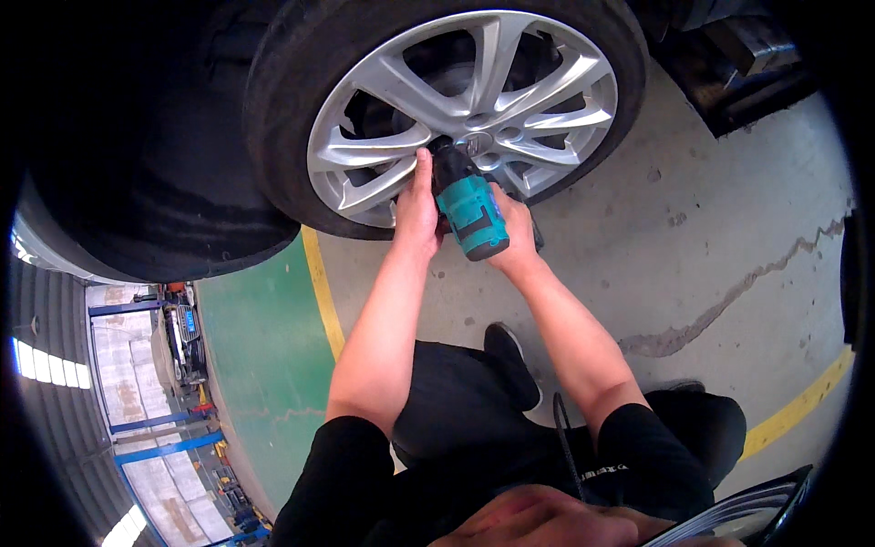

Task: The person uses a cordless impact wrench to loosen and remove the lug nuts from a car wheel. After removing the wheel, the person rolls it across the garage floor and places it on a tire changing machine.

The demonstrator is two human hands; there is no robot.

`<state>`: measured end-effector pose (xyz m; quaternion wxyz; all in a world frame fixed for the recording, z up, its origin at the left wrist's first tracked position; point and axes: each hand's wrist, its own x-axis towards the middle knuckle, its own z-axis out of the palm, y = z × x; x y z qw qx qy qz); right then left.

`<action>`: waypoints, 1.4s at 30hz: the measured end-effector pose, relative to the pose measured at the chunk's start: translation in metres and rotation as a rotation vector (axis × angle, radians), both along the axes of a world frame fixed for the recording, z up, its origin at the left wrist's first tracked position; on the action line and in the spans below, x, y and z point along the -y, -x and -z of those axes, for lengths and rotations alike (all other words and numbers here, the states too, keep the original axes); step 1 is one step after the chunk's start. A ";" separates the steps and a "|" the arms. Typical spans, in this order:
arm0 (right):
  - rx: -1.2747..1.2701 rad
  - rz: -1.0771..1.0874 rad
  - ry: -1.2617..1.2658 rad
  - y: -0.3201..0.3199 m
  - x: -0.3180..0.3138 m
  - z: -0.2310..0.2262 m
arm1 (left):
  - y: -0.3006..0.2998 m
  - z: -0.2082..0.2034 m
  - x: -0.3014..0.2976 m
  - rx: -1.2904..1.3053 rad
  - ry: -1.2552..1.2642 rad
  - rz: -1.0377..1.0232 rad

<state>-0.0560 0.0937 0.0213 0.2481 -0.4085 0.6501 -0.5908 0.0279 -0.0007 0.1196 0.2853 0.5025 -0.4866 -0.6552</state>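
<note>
Clearly, the right hand (518,230) gripped a teal power tool (470,211) at the wheel (480,142), the left hand (418,214) alongside, closure unclear.

So it's a grey concrete floor (638,264), pretty beat up tbh: dark spots (676,220) all over and one long jagged crack (720,310) wandering off to the right. Yellow line (322,287) on the left with green flooring (255,365) past it, plus another yellow stripe (802,406) lower right. One black shoe (515,365) with a pale sole edge is on the grey part, between the two yellow markings.
</note>
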 end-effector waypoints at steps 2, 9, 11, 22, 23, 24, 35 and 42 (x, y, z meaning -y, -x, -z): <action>-0.019 0.015 0.019 -0.001 0.000 0.002 | 0.000 0.001 -0.001 0.012 0.003 -0.023; -0.036 0.062 0.164 -0.003 0.003 0.009 | 0.002 -0.018 -0.007 0.171 0.006 -0.037; -0.050 0.061 0.145 -0.003 0.002 0.007 | -0.001 -0.014 -0.002 0.177 0.048 -0.019; -0.018 0.060 0.132 -0.008 -0.003 0.006 | -0.006 0.004 0.007 0.062 0.083 -0.017; -0.002 0.064 0.155 -0.007 -0.005 0.003 | -0.005 0.005 0.008 0.050 0.085 -0.023; -0.004 0.061 0.144 -0.005 -0.007 0.003 | -0.004 0.007 0.008 0.038 0.086 -0.030; 0.101 -0.102 0.180 0.013 -0.048 0.022 | 0.000 0.009 0.005 -0.008 -0.158 -0.059; -0.043 -0.104 0.232 0.013 -0.056 0.048 | -0.012 0.019 0.001 -0.127 -0.233 -0.124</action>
